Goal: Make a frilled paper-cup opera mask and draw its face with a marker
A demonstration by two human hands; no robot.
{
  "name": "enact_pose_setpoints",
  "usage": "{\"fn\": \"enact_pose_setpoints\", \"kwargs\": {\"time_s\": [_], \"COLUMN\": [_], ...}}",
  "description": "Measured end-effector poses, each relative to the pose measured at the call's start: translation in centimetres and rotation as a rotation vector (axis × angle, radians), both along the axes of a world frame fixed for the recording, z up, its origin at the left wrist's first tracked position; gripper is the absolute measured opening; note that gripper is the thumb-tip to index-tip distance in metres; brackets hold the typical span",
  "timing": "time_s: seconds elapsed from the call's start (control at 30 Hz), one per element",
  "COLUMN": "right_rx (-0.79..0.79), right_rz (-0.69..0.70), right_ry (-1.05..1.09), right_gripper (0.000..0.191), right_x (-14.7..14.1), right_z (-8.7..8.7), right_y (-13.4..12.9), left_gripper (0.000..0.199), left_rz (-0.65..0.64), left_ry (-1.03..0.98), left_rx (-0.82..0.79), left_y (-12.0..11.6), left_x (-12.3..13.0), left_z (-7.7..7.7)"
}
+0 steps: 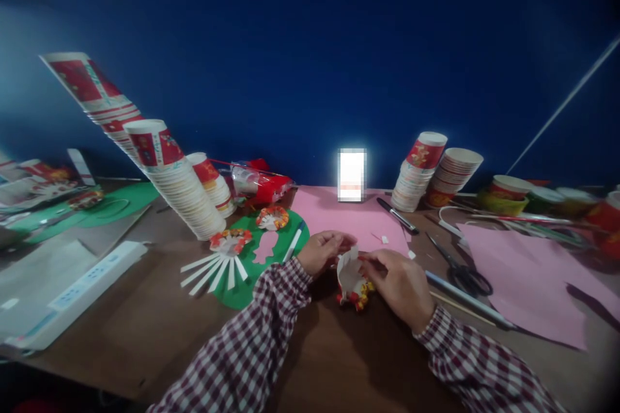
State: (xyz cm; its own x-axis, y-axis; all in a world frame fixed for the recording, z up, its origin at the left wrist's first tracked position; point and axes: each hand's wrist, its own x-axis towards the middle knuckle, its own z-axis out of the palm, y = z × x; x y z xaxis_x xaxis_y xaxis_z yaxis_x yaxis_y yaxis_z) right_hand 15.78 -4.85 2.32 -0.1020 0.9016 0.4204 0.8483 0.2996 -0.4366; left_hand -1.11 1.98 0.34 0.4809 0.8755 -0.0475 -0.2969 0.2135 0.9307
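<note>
Our L hand (320, 253) & R hand (403, 282) grips pinch the cut paper cup (349, 276), lower ctr of frame; scissors (458, 269) lower rt.

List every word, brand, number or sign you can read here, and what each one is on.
No text is legible.
Front left paper cup stack: greenish marks like writing on the top cup, too blurred to read.
Taller stack behind it: similar marks, also unreadable.
Bright upright rectangle: pixelated, with a reddish band; nothing readable.
Cut paper cup: no readable lettering shows.
</note>
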Motion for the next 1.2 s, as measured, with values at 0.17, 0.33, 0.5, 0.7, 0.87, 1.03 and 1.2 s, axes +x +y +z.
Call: {"fn": "enact_pose_setpoints", "kwargs": {"time_s": [0.17,0.33,0.5,0.7,0.87,1.03,1.2], "right_rx": [0.005,0.004,0.002,0.006,0.049,0.068,0.062], "right_rz": [0.000,0.027,0.008,0.039,0.051,0.050,0.045], "right_ry": [0.042,0.085,0.100,0.094,0.052,0.061,0.078], "right_gripper": [0.014,0.017,0.012,0.010,0.008,0.011,0.014], "right_x": [0.0,0.2,0.2,0.0,-0.2,-0.1,-0.2], "right_z": [0.1,0.4,0.5,0.8,1.2,1.1,1.3], "right_y": [0.0,-0.1,-0.2,-0.5,-0.9,-0.7,-0.7], "left_gripper": [0.048,0.045,0.050,0.040,0.036,0.034,0.035], "left_rz": [-0.077,-0.048,-0.045,0.003,0.064,-0.002,-0.026], "left_ry": [-0.041,0.084,0.210,0.026,0.129,0.169,0.194], "left_rx": [0.152,0.248,0.069,-0.127,-0.028,0.023,0.004], "left_y": [-1.3,-2.0,-2.2,-2.4,-2.3,-2.3,-2.5], "left_x": [-0.2,0.1,0.4,1.1,1.2,1.0,0.9], "left_z": [0.9,1.6,1.8,1.3,1.3,1.0,0.7]}}
